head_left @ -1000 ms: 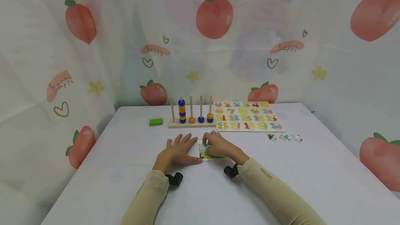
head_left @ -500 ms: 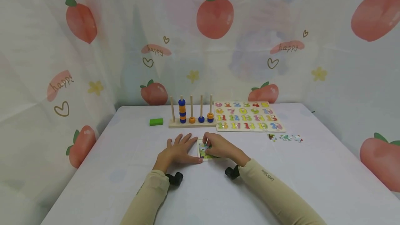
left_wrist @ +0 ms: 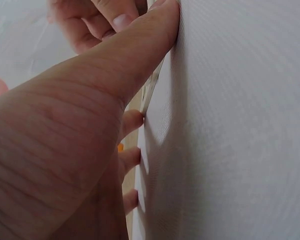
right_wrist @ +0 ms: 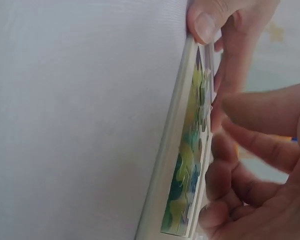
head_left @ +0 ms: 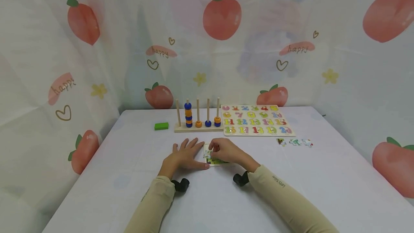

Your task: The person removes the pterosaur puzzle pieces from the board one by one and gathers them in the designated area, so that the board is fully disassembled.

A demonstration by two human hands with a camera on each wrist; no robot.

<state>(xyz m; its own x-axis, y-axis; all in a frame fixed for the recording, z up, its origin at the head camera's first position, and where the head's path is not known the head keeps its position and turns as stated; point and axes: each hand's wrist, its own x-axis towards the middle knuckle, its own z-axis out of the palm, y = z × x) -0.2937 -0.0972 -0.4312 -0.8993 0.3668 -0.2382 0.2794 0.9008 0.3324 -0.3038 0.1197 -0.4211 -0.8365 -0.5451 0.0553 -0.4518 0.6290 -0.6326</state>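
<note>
A small jigsaw puzzle in a pale tray (head_left: 217,165) lies on the table between both hands. My left hand (head_left: 185,157) is spread flat, with its thumb on the tray's near left corner and its fingertips by the far left one. Over the tray, my right hand (head_left: 226,151) has curled fingers and pinches a light puzzle piece (head_left: 207,154) at the left side. The right wrist view shows the thumb (right_wrist: 262,110) and index finger close together at the raised edge of the pieces (right_wrist: 190,145). The hand hides much of the picture in the head view.
Several loose puzzle pieces (head_left: 295,142) lie to the right. Behind the tray stand a peg stacker (head_left: 198,129) with blue and orange beads and a wooden number board (head_left: 258,118). A green block (head_left: 161,126) sits at the back left.
The right hand's fingertips have shifted slightly left, and a light piece now shows at the tray's left side. My left hand stays in place.
</note>
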